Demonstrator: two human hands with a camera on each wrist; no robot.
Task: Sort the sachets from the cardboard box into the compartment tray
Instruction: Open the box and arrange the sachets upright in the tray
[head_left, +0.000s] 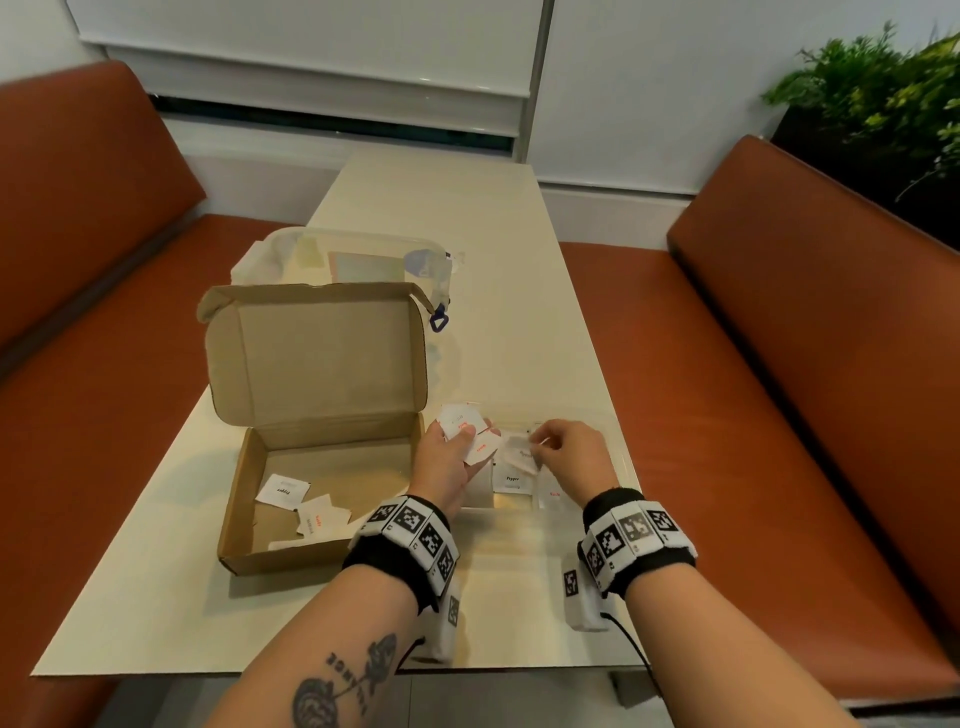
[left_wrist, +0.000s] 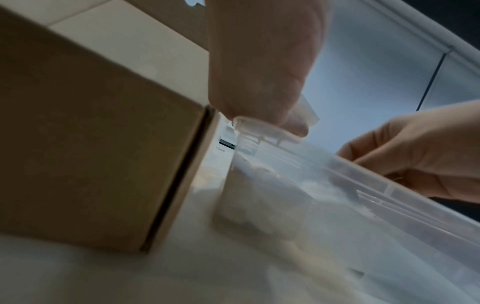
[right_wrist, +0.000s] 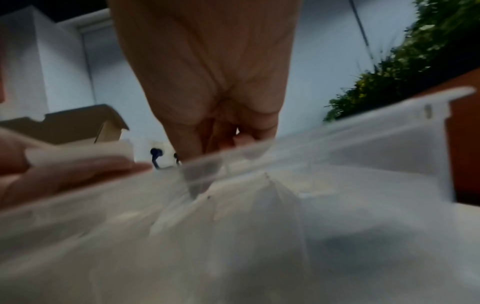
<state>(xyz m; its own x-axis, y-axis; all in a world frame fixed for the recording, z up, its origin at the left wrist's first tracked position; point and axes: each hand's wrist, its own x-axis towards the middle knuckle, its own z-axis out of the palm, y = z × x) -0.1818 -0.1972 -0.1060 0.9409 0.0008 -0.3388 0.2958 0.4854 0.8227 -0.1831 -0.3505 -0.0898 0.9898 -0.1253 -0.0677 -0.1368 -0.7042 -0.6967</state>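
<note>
The open cardboard box (head_left: 249, 519) sits left of centre with a few white sachets (head_left: 283, 491) on its floor. Right beside it stands the clear compartment tray (head_left: 618, 457), with a Pepper sachet (head_left: 511, 480) and a red-lettered sachet (head_left: 553, 496) inside. Over the tray's left end, my left hand (head_left: 467, 434) holds a small fan of sachets (head_left: 460, 418) under its thumb. My right hand (head_left: 540, 441) pinches one sachet (head_left: 519, 454) just above a middle compartment. In the wrist views the tray rim (left_wrist: 363, 174) (right_wrist: 337, 139) is blurred, and my right fingers (right_wrist: 233, 133) curl down into it.
A clear lidded storage container (head_left: 353, 254) with a blue latch (head_left: 439, 322) stands behind the box's raised lid (head_left: 322, 353). The cream table (head_left: 426, 208) stretches away beyond it. Orange benches (head_left: 779, 338) flank both sides, with a plant (head_left: 883, 93) at the far right.
</note>
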